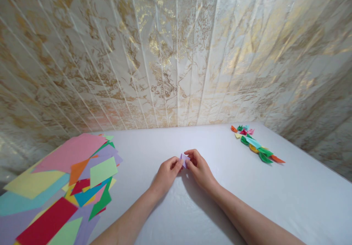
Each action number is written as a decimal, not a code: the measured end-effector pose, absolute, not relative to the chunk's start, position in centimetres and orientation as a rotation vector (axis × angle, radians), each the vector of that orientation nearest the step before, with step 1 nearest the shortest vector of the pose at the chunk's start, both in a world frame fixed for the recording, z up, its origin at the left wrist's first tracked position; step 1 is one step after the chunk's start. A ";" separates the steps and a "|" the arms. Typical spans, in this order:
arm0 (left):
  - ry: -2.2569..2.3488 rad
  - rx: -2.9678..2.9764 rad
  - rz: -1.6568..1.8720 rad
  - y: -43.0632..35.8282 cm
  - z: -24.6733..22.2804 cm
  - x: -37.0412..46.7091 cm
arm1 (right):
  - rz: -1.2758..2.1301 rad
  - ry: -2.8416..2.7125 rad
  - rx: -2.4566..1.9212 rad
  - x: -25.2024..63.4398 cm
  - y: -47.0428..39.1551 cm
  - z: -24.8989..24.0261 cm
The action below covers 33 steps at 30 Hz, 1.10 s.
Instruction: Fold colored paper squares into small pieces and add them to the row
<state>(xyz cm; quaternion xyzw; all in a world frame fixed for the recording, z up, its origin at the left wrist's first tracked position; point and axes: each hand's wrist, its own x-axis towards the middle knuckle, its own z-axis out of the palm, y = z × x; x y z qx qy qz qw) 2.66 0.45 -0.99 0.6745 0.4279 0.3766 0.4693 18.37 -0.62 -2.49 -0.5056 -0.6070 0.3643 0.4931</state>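
Between my two hands is a small folded piece of lilac paper (185,160), held a little above the white table. My left hand (168,169) pinches its left edge between thumb and fingers. On the other side, the thumb of my right hand (200,167) presses against the paper, and its index finger arches over the top. Part of the paper is hidden behind the fingertips, so its full folded shape does not show.
Loose sheets and cut pieces of coloured paper (103,171) lie overlapping at the left of the white table (154,142). Several small folded paper pieces (253,142) form a row at the far right. A gold-patterned curtain (165,54) hangs behind.
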 end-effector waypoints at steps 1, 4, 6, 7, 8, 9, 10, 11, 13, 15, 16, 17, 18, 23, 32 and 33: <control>1.068 1.654 0.912 0.5 -1.0 2.7 | 0.883 -1.481 -1.224 18.3 -0.7 -2.4; 1.113 1.605 0.891 0.7 -1.1 2.9 | 0.875 -1.494 -1.216 18.2 -0.9 -2.1; 1.125 1.554 0.880 0.8 -1.2 2.9 | 0.885 -1.488 -1.202 18.2 -0.9 -2.0; 1.125 1.536 0.880 0.9 -1.2 2.9 | 0.897 -1.482 -1.194 18.2 -0.9 -2.0; 1.124 1.525 0.888 0.9 -1.3 2.9 | 0.910 -1.477 -1.190 18.2 -0.8 -2.1; 1.125 1.518 0.898 1.0 -1.3 2.9 | 0.923 -1.471 -1.195 18.2 -0.8 -2.2; 1.127 1.514 0.909 1.0 -1.4 2.9 | 0.936 -1.462 -1.206 18.2 -0.7 -2.3; 1.131 1.510 0.915 0.9 -1.4 2.9 | 0.950 -1.455 -1.222 18.2 -0.6 -2.3; 1.144 1.507 0.922 0.9 -1.4 2.9 | 0.973 -1.455 -1.253 18.1 -0.6 -2.3; 1.154 1.517 0.928 0.9 -1.5 2.9 | 1.000 -1.458 -1.250 18.1 -0.6 -2.1; 1.154 1.527 0.937 0.9 -1.5 2.9 | 1.018 -1.456 -1.234 18.1 -0.6 -2.0; 1.147 1.540 0.946 0.9 -1.5 2.9 | 1.035 -1.449 -1.215 18.1 -0.7 -1.9; 1.134 1.552 0.952 1.0 -1.6 2.8 | 1.052 -1.438 -1.198 18.1 -0.7 -1.7; 1.082 1.552 0.936 1.4 -1.9 2.6 | 1.092 -1.416 -1.171 18.1 -0.7 -1.4; 1.076 1.487 0.995 1.0 -1.1 2.7 | 1.129 -1.436 -1.161 17.7 -0.9 -1.4; 1.068 1.474 0.997 1.0 -1.0 2.7 | 1.161 -1.428 -1.143 17.6 -1.0 -1.4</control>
